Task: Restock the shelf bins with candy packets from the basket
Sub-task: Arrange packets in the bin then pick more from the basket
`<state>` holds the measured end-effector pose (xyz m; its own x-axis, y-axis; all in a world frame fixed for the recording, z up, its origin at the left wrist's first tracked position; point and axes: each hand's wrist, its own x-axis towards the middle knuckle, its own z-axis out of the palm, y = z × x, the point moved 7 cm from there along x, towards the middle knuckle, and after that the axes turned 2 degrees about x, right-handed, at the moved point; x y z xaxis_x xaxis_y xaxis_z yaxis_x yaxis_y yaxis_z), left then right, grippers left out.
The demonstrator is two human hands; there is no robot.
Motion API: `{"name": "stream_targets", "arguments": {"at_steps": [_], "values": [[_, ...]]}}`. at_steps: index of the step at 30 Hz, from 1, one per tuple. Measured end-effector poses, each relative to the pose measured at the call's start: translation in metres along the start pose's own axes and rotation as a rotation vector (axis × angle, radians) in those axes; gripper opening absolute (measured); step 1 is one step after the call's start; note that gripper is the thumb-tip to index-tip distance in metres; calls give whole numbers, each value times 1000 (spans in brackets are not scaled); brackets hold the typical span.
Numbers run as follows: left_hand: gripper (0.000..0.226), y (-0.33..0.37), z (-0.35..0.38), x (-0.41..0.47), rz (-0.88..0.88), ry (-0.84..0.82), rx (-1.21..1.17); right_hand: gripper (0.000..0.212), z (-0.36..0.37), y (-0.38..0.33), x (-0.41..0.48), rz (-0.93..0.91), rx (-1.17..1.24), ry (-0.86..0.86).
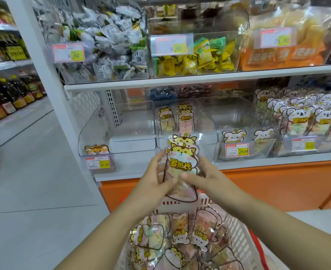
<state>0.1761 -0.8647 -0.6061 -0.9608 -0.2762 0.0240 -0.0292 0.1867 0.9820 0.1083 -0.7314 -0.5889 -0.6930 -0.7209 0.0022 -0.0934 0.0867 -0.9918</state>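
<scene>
A clear candy packet [182, 160] with a yellow cartoon animal top and pastel pieces inside is standing upright, another like it showing just behind. Both hands are gripping it from the sides: the left hand [155, 178] and the right hand [207, 175] are pressing thumbs on its front, fingers curled behind. It is hanging above the basket [236, 230] of packets, before a clear shelf bin [205, 117].

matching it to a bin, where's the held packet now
Head view centre: the packet sits between left hand and right hand, above the basket, facing the lower middle bin.
</scene>
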Motion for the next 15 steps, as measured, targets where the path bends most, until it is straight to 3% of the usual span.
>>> {"name": "stream_targets", "arguments": {"at_steps": [5,9,15], "values": [[53,26,-34,33,161,225,138,58,-22,-48,39,-131,-204,49],[39,49,-48,68,232,340,216,48,-33,-87,80,-261,-447,115],[50,47,-76,121,212,322,450,42,-58,-75,141,-317,-533,310]]}}
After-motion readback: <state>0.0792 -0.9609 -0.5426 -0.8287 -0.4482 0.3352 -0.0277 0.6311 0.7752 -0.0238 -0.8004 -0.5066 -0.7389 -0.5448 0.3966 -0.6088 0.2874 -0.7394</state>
